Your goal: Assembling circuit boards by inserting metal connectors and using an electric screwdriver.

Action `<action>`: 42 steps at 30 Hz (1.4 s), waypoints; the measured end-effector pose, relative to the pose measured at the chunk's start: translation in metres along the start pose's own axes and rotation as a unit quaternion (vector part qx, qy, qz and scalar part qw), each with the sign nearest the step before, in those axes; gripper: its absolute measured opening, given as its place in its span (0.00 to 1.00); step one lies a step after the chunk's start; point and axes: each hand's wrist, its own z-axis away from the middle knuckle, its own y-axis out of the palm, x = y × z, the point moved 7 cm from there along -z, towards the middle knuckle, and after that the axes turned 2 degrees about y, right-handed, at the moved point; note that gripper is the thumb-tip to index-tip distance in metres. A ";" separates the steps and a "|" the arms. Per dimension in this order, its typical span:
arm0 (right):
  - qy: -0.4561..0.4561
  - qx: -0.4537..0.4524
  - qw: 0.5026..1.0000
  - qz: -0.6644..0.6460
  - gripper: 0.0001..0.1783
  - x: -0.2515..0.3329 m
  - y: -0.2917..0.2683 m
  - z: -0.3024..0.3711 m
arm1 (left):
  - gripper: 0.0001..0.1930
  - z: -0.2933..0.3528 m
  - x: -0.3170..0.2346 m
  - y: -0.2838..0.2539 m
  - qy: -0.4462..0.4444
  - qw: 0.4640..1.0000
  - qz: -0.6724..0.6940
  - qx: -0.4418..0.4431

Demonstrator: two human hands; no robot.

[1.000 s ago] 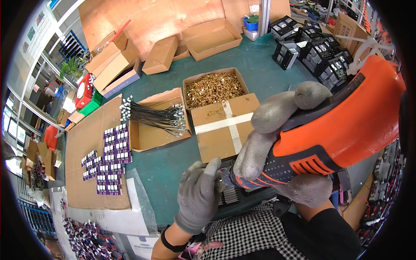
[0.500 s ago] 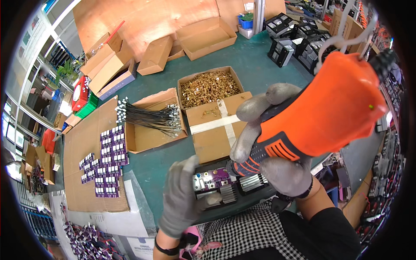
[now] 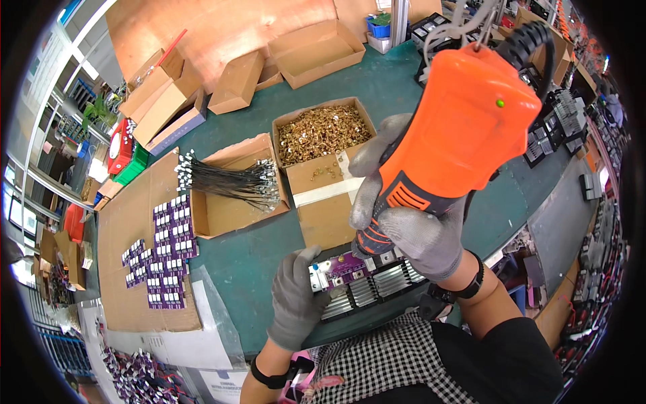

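Note:
My gloved right hand [image 3: 424, 236] is wrapped around an orange and black electric screwdriver [image 3: 464, 128], which hangs from a hook at its top. The tool points down and left, its nose against a purple circuit board [image 3: 350, 266]; the bit's tip is hidden. That board lies along a finned metal heatsink [image 3: 377, 284] on the bench near my body. My gloved left hand [image 3: 296, 296] grips the left end of the heatsink, fingers on the far side and thumb near the fins. Brass-coloured screws show on the board.
An open box of brass-coloured screws [image 3: 323, 135] stands beyond the board, a few lying loose on its cardboard flap [image 3: 323, 219]. Left of it is a box of black cables [image 3: 229, 178]. Purple boards with white connectors [image 3: 168, 252] cover a cardboard sheet. Black units [image 3: 555, 128] stand right.
The screwdriver and my right hand have shifted left and become more upright. My left hand has closed onto the heatsink's end, and the heatsink sits more tilted, its fins more visible.

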 end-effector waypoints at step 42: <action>-0.164 0.001 0.945 -0.282 0.42 0.040 -0.062 -0.029 | 0.15 -0.104 -0.006 0.003 -0.182 0.840 0.488 0.149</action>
